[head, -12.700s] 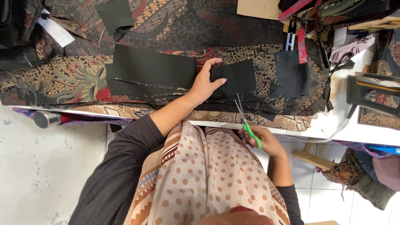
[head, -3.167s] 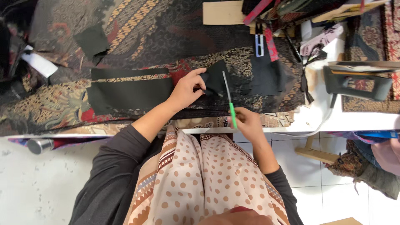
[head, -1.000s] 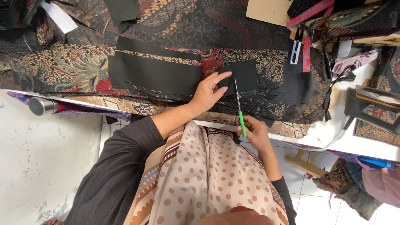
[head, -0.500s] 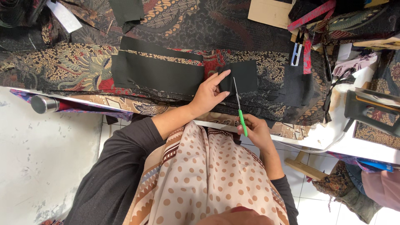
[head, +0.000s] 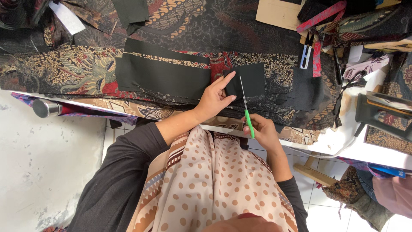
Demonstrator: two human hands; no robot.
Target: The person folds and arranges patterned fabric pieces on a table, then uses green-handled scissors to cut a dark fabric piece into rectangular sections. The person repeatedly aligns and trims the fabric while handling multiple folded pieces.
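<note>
My left hand [head: 216, 96] presses down on a black fabric strip [head: 165, 77] that lies across patterned batik cloth [head: 86, 71] on the table. Its fingers rest on the black piece right beside the blades. My right hand [head: 259, 131] grips green-handled scissors [head: 246, 109], whose blades point away from me into the black fabric near a smaller black panel [head: 251, 79].
A metal cylinder [head: 45, 107] sticks out at the table's left edge. A cardboard piece [head: 279, 13], a small thread snipper [head: 305, 56] and red straps lie at the back right. More fabric and a dark tray [head: 382, 116] crowd the right side. White tiled floor lies below.
The scissors' blades have moved slightly forward along the black fabric. My left hand stays pressed beside them, shifted a little with the view.
</note>
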